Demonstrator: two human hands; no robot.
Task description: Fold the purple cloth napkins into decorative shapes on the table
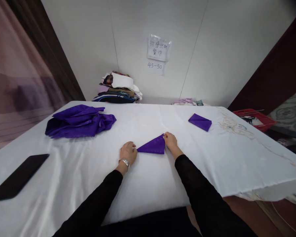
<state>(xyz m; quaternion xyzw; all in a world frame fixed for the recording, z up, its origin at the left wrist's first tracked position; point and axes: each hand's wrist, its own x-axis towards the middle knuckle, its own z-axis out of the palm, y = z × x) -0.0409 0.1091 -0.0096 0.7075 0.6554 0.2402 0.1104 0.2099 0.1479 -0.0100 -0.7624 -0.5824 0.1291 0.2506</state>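
A purple cloth napkin [153, 145], folded into a narrow triangle, lies on the white tablecloth between my hands. My left hand [128, 153], with a silver bracelet at the wrist, has its curled fingers at the napkin's pointed left tip. At the upper right corner, my right hand [170, 140] pinches the fabric between thumb and fingers. Farther right lies a second purple napkin [200, 122], folded into a flat, slanted rectangle. A loose heap of purple cloths [79, 121] rests at the far left of the table.
A dark flat board [18, 176] lies at the table's left. Folded clothes [119, 87] are stacked behind the far edge, with pinkish cloth [185, 102] farther right. A red basket [258, 118] stands past the right edge. Handwritten paper signs [159, 48] hang on the wall.
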